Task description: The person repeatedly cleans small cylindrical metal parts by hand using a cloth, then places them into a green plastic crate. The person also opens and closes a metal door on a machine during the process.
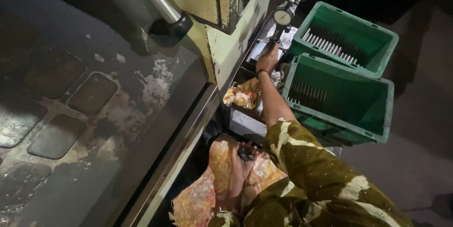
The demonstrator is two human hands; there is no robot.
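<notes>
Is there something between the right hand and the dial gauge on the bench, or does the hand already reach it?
Nothing visible stands between them. The right hand is stretched out to the foot of the dial gauge, right at its stand. The green crates lie to the side, off this path. Whether the fingers actually grip it cannot be told.

Right arm: yours, stretched forward and up from the lower right of the frame to the upper middle, elbow nearly straight, forearm bare, patterned olive sleeve on the upper arm, a dark band at the wrist. Right hand (268, 59): back toward you, fingers curled closed. Left hand (239, 163): low centre of the frame, held close to your body, fingers bent around a small dark item.
</notes>
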